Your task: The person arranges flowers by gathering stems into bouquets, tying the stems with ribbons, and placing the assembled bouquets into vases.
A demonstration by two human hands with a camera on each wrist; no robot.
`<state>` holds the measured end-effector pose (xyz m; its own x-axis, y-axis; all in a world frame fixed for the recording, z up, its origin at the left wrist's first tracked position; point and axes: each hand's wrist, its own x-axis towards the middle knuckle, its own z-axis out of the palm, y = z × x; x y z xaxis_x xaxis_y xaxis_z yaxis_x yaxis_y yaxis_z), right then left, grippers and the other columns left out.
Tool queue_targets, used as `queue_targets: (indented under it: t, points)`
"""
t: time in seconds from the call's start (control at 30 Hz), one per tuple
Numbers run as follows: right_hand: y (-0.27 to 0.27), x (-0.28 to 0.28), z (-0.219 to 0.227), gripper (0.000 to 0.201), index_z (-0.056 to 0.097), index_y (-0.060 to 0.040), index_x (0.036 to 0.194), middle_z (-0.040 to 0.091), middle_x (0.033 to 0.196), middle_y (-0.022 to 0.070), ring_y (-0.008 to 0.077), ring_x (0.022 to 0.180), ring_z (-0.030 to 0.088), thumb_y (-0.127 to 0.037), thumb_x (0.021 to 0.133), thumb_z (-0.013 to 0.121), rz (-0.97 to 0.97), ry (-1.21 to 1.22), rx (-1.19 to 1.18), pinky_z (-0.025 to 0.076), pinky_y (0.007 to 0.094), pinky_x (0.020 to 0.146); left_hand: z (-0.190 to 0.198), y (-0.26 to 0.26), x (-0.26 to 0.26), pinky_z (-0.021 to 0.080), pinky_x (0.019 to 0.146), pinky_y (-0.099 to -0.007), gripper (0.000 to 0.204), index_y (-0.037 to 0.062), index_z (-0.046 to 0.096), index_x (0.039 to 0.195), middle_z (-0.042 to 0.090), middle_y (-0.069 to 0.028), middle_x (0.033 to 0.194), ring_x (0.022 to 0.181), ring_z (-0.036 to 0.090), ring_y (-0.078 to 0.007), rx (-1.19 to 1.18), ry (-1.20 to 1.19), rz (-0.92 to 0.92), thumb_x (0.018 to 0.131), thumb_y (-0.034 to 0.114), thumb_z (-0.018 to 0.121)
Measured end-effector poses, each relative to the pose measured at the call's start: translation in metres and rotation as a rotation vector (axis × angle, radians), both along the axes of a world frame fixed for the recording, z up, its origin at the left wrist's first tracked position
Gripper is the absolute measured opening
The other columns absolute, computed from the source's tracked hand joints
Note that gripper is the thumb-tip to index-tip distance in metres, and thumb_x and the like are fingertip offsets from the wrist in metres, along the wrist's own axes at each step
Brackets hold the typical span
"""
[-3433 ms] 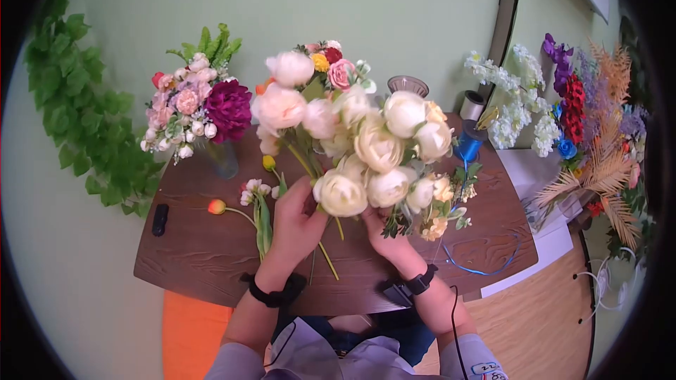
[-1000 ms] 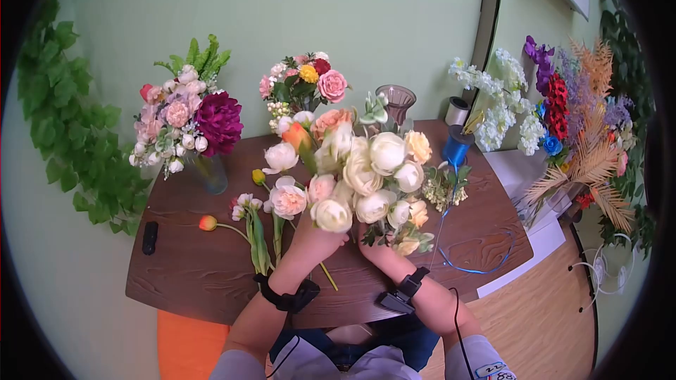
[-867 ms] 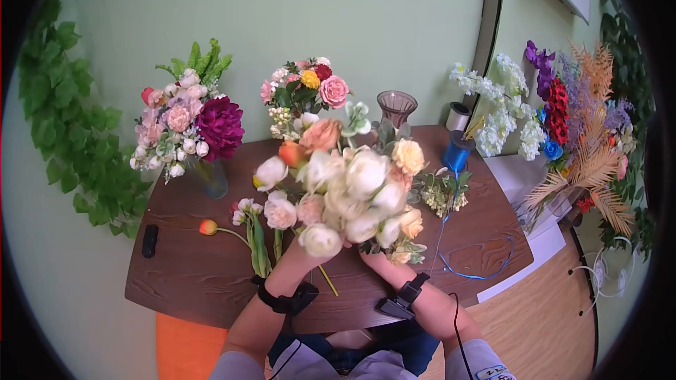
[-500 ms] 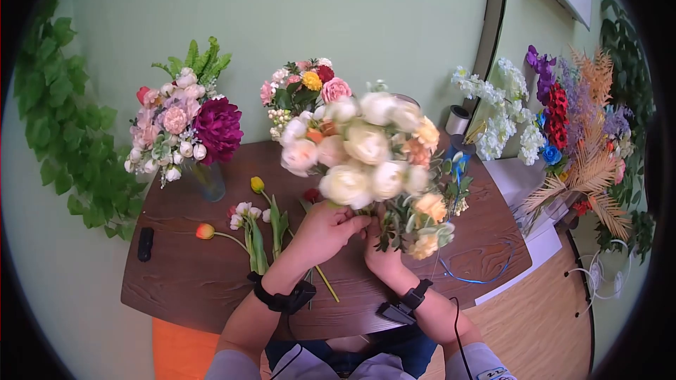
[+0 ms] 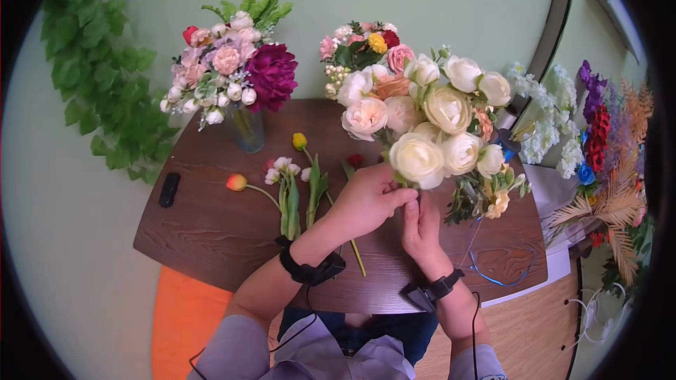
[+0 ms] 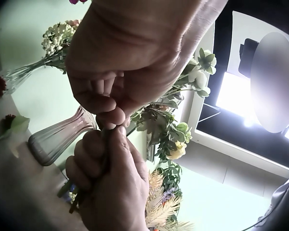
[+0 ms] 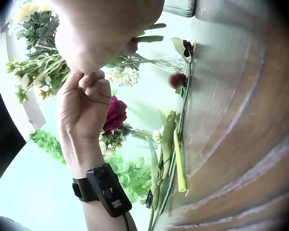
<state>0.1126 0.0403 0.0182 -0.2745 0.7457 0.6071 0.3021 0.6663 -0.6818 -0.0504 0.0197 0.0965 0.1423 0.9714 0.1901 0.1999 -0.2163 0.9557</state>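
Head view: a bouquet [image 5: 447, 110] of cream and pale pink blooms is held up over the table [image 5: 204, 239], heads up, stems down. The stems [image 6: 65, 188] are gripped by the right hand [image 5: 424, 232], fingers wrapped round, and some ends can be seen poking out in the left wrist view. The left hand [image 5: 370, 200] is pinched at the stems just under the blooms, right up against the other one, tho the exact stem is hidden. Over on the left, an orange tulip [image 5: 236, 182], a yellow tulip [image 5: 300, 141] and some small white flowers [image 5: 285, 166] are laid out loose, and blue ribbon [image 5: 503, 281] is left looped at the right.
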Motion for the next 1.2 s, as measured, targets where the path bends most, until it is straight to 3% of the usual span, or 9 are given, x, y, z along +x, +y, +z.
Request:
queue_targets:
  t: [0.2, 0.27, 0.4, 0.53, 0.67, 0.73, 0.8, 0.93, 1.2]
  points:
    - [-0.005, -0.012, -0.002, 0.024, 0.055, 0.0000, 0.102, 0.054, 0.073, 0.0026, 0.0108, 0.065, 0.050, -0.022, 0.106, 0.047, 0.052, 0.285, -0.026, 0.041, 0.0287, 0.057, -0.001, -0.022, -0.007, 0.051, 0.059, -0.0295, 0.026, -0.0034, 0.059, 0.109, 0.068, -0.0078, 0.082, 0.064, 0.065, -0.0141, -0.060, -0.008, -0.071, 0.094, 0.016, 0.066]
    - [-0.004, -0.008, 0.001, 0.025, 0.055, -0.0005, 0.102, 0.052, 0.071, 0.0001, 0.0075, 0.062, 0.046, -0.023, 0.106, 0.046, 0.063, 0.329, -0.193, 0.038, 0.0252, 0.055, -0.002, -0.049, -0.026, 0.048, 0.059, -0.0227, 0.018, -0.0034, 0.064, 0.098, 0.066, -0.0012, 0.079, 0.067, 0.062, -0.0071, -0.010, 0.046, 0.152, 0.096, 0.014, 0.067]
    - [0.002, -0.002, 0.003, 0.026, 0.053, -0.0017, 0.100, 0.049, 0.070, -0.0038, 0.0034, 0.059, 0.041, -0.026, 0.106, 0.047, 0.136, 0.507, -0.274, 0.034, 0.0214, 0.052, -0.021, -0.094, -0.098, 0.051, 0.060, -0.0338, 0.028, -0.0008, 0.069, 0.086, 0.067, -0.0112, 0.070, 0.063, 0.066, -0.0218, -0.077, 0.818, 0.632, 0.090, 0.026, 0.072]
    - [-0.005, -0.004, 0.010, 0.027, 0.051, -0.0025, 0.099, 0.049, 0.070, -0.0046, 0.0016, 0.058, 0.040, -0.028, 0.106, 0.047, 0.159, 0.604, -0.326, 0.032, 0.0197, 0.051, -0.042, -0.107, -0.113, 0.051, 0.063, -0.0402, 0.041, -0.0006, 0.068, 0.074, 0.066, -0.0167, 0.066, 0.066, 0.068, -0.0295, -0.319, 1.001, 0.566, 0.084, 0.039, 0.075]
    - [-0.001, -0.005, 0.000, 0.027, 0.052, -0.0019, 0.099, 0.049, 0.071, -0.0029, 0.0037, 0.059, 0.042, -0.027, 0.106, 0.048, 0.183, 0.595, -0.302, 0.035, 0.0217, 0.053, -0.061, -0.099, -0.102, 0.051, 0.062, -0.0386, 0.045, -0.0021, 0.066, 0.073, 0.067, -0.0134, 0.067, 0.064, 0.067, -0.0262, -0.397, 0.971, 0.450, 0.082, 0.040, 0.077]
    - [0.002, -0.006, -0.001, 0.026, 0.052, -0.0013, 0.098, 0.050, 0.071, -0.0005, 0.0068, 0.062, 0.045, -0.026, 0.106, 0.048, 0.137, 0.522, -0.235, 0.038, 0.0246, 0.055, -0.077, -0.097, -0.114, 0.047, 0.055, -0.0312, 0.034, -0.0017, 0.065, 0.077, 0.063, -0.0036, 0.066, 0.058, 0.060, -0.0133, -0.371, 0.635, 0.422, 0.085, 0.029, 0.078]
    - [0.000, -0.005, 0.003, 0.026, 0.052, -0.0009, 0.097, 0.050, 0.071, 0.0013, 0.0091, 0.065, 0.047, -0.025, 0.106, 0.048, 0.137, 0.538, -0.246, 0.040, 0.0268, 0.058, -0.072, -0.102, -0.118, 0.045, 0.055, -0.0302, 0.030, -0.0016, 0.064, 0.077, 0.062, -0.0030, 0.066, 0.060, 0.060, -0.0120, -0.343, 0.525, 0.460, 0.085, 0.023, 0.077]
    - [-0.002, -0.004, 0.004, 0.026, 0.048, -0.0062, 0.099, 0.049, 0.077, -0.0034, 0.0010, 0.057, 0.038, -0.031, 0.106, 0.047, 0.202, 0.587, -0.268, 0.032, 0.0178, 0.049, -0.065, -0.116, -0.120, 0.038, 0.050, -0.0226, 0.015, 0.0007, 0.064, 0.084, 0.059, 0.0045, 0.067, 0.057, 0.054, -0.0035, -0.246, 0.280, 0.473, 0.090, 0.011, 0.073]
    - [-0.011, -0.008, 0.006, 0.024, 0.049, -0.0032, 0.102, 0.050, 0.074, -0.0014, 0.0034, 0.059, 0.042, -0.026, 0.106, 0.048, 0.362, 0.687, -0.436, 0.035, 0.0203, 0.051, -0.024, -0.088, -0.041, 0.037, 0.046, -0.0155, 0.009, 0.0046, 0.062, 0.100, 0.061, 0.0047, 0.069, 0.052, 0.053, -0.0011, -0.091, -0.129, 0.326, 0.095, 0.008, 0.068]
